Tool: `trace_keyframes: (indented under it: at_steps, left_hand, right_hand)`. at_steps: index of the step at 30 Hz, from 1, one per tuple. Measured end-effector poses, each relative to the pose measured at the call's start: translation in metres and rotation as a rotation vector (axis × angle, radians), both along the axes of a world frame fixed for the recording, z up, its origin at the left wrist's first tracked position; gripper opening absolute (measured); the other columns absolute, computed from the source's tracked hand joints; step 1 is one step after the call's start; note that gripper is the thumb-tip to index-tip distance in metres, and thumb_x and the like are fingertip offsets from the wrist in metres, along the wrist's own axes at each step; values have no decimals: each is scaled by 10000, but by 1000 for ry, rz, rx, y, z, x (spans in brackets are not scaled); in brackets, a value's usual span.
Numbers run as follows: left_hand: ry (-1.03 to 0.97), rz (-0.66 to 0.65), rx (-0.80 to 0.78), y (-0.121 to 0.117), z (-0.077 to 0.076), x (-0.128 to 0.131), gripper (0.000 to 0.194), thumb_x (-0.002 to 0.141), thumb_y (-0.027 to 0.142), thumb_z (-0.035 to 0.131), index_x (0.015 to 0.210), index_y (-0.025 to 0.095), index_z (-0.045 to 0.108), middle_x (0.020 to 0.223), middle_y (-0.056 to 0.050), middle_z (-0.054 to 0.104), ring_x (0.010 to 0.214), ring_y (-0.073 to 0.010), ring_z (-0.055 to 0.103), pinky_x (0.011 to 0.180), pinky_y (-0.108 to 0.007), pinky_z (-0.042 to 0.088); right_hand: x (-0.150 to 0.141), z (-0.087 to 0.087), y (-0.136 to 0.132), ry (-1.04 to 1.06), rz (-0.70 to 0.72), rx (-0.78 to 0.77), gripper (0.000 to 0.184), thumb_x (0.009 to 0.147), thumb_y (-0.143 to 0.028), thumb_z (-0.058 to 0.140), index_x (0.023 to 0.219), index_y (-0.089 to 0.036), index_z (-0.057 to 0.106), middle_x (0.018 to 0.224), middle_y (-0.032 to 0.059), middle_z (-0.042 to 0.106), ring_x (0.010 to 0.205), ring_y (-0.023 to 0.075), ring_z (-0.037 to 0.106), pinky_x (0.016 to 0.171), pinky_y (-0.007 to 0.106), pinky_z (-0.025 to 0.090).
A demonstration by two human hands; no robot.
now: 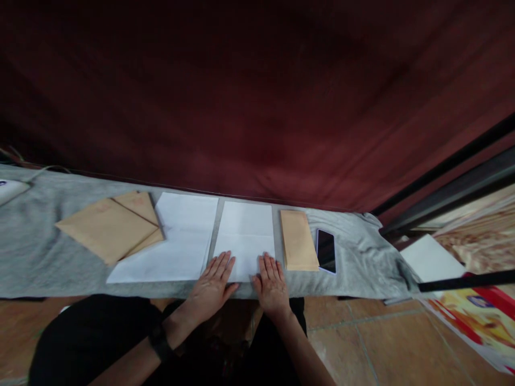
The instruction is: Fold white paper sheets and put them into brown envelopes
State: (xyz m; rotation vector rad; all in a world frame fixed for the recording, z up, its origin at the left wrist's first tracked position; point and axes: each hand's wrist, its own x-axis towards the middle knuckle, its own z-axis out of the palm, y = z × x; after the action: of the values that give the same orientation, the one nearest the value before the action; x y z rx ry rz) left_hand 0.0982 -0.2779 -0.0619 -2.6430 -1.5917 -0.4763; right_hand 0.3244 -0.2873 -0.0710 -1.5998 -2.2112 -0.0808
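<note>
A white sheet of paper (246,230) with a faint crease across its middle lies flat on the grey cloth in front of me. My left hand (213,281) rests on its lower left corner, fingers stretched out. On the lower right corner lies my right hand (272,284), also flat with fingers extended. Just left of this sheet are more white sheets (181,241), partly covered by brown envelopes (110,228). To the right of my right hand sits a stack of brown envelopes (298,241).
A phone (326,251) with a dark screen lies beside the right envelopes. The grey cloth (358,262) covers the narrow table, backed by a dark red curtain (241,107). A white object with a cord (12,188) is at far left. A colourful box (478,321) stands lower right.
</note>
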Motion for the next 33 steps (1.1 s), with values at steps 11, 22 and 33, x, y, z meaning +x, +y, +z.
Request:
trace_keyframes:
  at_steps: [11, 22, 33]
  left_hand:
    - [128, -78, -230, 16, 19, -14, 591, 838, 138, 472, 1426, 132, 529, 1548, -185, 435, 1446, -263, 416, 1149, -420, 388]
    - [-56, -165, -276, 9, 45, -34, 403, 963, 152, 409, 1221, 263, 698, 1263, -32, 723, 1170, -184, 673, 1030, -351, 521]
    - [-404, -108, -549, 56, 42, -70, 356, 855, 254, 516, 1112, 265, 762, 1205, -27, 747, 1099, -210, 698, 973, -323, 539]
  right_hand:
    - [12, -3, -10, -35, 71, -8, 584, 1027, -330, 466, 1555, -114, 342, 1590, 172, 379, 1488, 284, 330, 1187, 498, 350]
    - [46, 11, -11, 264, 176, -124, 455, 952, -144, 476, 1378, -237, 604, 1404, 69, 621, 1336, 215, 542, 1128, 446, 465]
    - [47, 36, 4, 772, -49, -282, 275, 969, -371, 532, 1081, -238, 746, 1103, 63, 762, 1062, 229, 701, 956, 366, 558]
